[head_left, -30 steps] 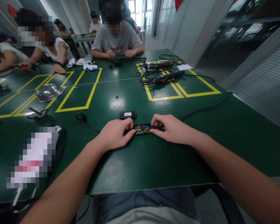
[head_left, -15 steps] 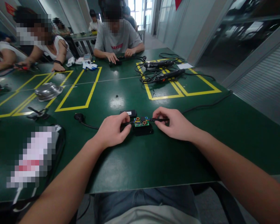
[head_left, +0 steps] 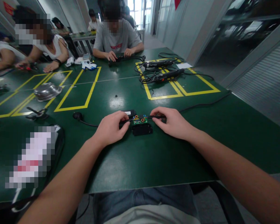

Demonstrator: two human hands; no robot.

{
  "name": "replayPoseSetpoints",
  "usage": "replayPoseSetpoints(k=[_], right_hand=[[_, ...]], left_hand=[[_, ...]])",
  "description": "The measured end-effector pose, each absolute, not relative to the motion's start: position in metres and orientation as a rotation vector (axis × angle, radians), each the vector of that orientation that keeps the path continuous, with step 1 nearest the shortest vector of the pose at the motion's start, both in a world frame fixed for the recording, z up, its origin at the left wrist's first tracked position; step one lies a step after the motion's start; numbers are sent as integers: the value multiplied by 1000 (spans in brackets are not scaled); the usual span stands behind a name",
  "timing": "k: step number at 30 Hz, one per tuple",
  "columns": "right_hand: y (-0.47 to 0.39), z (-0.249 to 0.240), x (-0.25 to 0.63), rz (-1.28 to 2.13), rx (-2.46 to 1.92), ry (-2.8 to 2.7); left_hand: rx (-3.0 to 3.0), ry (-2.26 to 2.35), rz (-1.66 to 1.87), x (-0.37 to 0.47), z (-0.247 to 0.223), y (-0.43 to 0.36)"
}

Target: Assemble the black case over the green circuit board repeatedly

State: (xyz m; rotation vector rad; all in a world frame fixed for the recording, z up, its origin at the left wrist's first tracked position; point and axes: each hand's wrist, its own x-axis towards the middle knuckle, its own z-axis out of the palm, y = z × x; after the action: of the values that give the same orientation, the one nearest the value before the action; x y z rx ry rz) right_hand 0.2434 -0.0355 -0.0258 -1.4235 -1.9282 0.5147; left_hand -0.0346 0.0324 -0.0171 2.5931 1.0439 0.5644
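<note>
A small green circuit board (head_left: 140,119) with two copper coils lies between my hands. My left hand (head_left: 113,127) is closed on the black cable at the board's left end, and this cable runs left to a black plug (head_left: 77,116). On the right, my right hand (head_left: 169,122) pinches the black cable at the other end. Just below the board, on my side, is an open black housing half (head_left: 142,129). Another black piece with a white label (head_left: 130,113) sits behind my left fingers, partly hidden.
Black corded tools (head_left: 169,75) lie within yellow tape at the back right. A metal bowl (head_left: 48,91) and a black clamp-like item (head_left: 37,114) are on the left. Across the table (head_left: 154,165), a person in grey (head_left: 119,37) handles a black object.
Both hands and the board have shifted slightly away from me and left. More of the housing half's inside now shows below the board.
</note>
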Motion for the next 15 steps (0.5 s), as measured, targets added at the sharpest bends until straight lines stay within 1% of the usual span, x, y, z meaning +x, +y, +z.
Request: replayPoseSetpoints(k=[3, 6, 10, 15], right_hand=[[-39, -18, 247, 569, -1396, -1938], [-41, -15, 252, 688, -1396, -2014], [-40, -17, 255, 765, -1416, -2049], [-39, -17, 254, 791, -1417, -2028]], left_hand=[[2505, 908, 591, -36, -11, 28], [2452, 815, 494, -37, -8, 25], [2472, 810, 411, -36, -9, 24], [2489, 821, 426, -37, -8, 25]])
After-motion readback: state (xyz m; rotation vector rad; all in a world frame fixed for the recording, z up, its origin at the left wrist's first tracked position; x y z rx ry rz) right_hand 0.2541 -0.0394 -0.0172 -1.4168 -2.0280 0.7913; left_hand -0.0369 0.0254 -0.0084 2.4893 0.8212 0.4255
